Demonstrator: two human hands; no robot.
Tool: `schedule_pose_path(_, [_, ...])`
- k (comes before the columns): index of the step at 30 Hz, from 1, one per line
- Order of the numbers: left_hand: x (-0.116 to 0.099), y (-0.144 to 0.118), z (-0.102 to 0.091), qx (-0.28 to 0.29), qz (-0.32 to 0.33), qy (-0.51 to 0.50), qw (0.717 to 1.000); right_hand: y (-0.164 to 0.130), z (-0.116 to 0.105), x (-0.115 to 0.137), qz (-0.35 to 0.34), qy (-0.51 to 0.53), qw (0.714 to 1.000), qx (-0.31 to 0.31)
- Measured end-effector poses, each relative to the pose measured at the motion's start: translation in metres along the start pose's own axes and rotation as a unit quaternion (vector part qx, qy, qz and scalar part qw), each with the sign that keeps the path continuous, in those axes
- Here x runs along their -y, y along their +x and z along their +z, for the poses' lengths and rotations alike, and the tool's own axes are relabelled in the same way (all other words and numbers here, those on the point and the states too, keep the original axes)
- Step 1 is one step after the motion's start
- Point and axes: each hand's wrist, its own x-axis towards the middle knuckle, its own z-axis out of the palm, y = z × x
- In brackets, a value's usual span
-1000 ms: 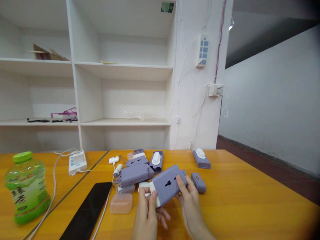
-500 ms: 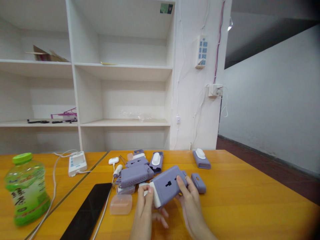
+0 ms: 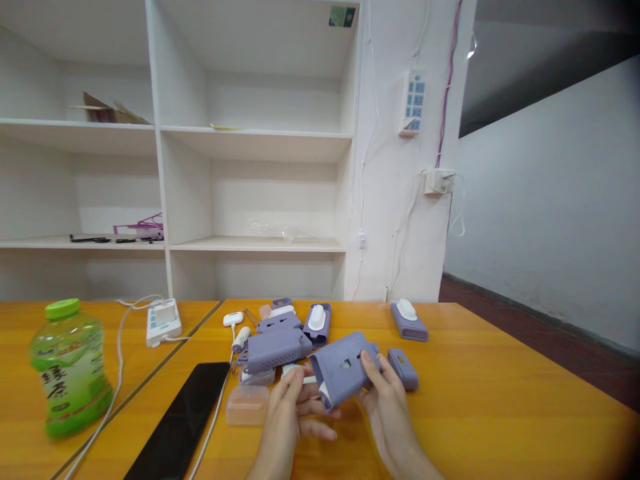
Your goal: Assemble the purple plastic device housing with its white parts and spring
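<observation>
My right hand (image 3: 387, 393) is closed round the right end of a purple plastic housing (image 3: 343, 367), thumb on its top face. The housing is tilted above the table, its open left end facing my left hand. Small cutouts in its top look light. My left hand (image 3: 290, 413) pinches a thin white piece (image 3: 310, 380) by that open end, its lower fingers spread beneath. Some white shows just inside the opening; how far the piece reaches in, I cannot tell. Just behind lies another purple housing (image 3: 277, 348) with rows of small holes.
Purple holders with white tops (image 3: 317, 319) and a purple cap (image 3: 403, 370) lie around. To the left are a clear pinkish box (image 3: 248, 405), a black tablet-like slab (image 3: 180, 420), a white cable (image 3: 205, 437), a green-capped bottle (image 3: 73, 373) and a power strip (image 3: 163, 325). Shelves (image 3: 255, 247) stand behind.
The broad white end no longer fills the housing's left opening, which now looks hollow. My left hand has shifted slightly left and turned. The housing's cutouts have gone from dark to light.
</observation>
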Motion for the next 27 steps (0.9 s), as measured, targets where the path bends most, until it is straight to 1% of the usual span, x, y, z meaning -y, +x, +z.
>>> schedule_pose_path(2, [-0.002,-0.001,0.001,0.013,-0.009,0.014,1.000,-0.001,-0.001,-0.001,-0.004,-0.008,1.000,0.001])
schedule_pose_path(5, [-0.001,-0.004,0.005,0.050,-0.029,0.028,0.998,-0.001,-0.003,-0.005,-0.009,-0.032,0.999,0.005])
schedule_pose_path(7, [0.001,-0.005,0.007,0.065,-0.074,0.002,0.995,-0.001,-0.003,-0.006,-0.016,-0.057,0.998,0.009])
schedule_pose_path(9, [0.003,-0.005,0.006,0.060,-0.123,-0.039,0.990,-0.001,-0.002,-0.002,-0.034,-0.090,0.995,0.015])
schedule_pose_path(11, [0.004,-0.004,0.005,0.051,-0.154,-0.080,0.983,-0.003,-0.001,0.008,-0.072,-0.130,0.988,0.030])
schedule_pose_path(13, [0.006,-0.004,0.002,0.059,-0.171,-0.116,0.977,-0.007,-0.001,0.021,-0.122,-0.167,0.977,0.055])
schedule_pose_path(15, [0.008,-0.005,0.000,0.075,-0.184,-0.140,0.970,-0.012,-0.002,0.032,-0.174,-0.201,0.960,0.085])
schedule_pose_path(17, [0.009,-0.007,0.000,0.094,-0.197,-0.150,0.964,-0.018,-0.004,0.037,-0.230,-0.242,0.936,0.114])
schedule_pose_path(19, [0.011,-0.008,0.000,0.123,-0.211,-0.160,0.956,-0.022,-0.004,0.038,-0.258,-0.258,0.923,0.119])
schedule_pose_path(20, [0.012,-0.009,0.000,0.139,-0.218,-0.166,0.952,-0.024,-0.003,0.038,-0.256,-0.254,0.926,0.115])
schedule_pose_path(22, [0.012,-0.008,0.000,0.156,-0.225,-0.170,0.947,-0.024,0.001,0.038,-0.230,-0.234,0.939,0.103])
schedule_pose_path(25, [0.013,-0.006,0.001,0.151,-0.227,-0.142,0.951,-0.019,0.004,0.043,-0.197,-0.216,0.952,0.092])
schedule_pose_path(27, [0.014,-0.006,0.001,0.149,-0.248,-0.104,0.951,-0.011,0.003,0.047,-0.176,-0.199,0.962,0.065])
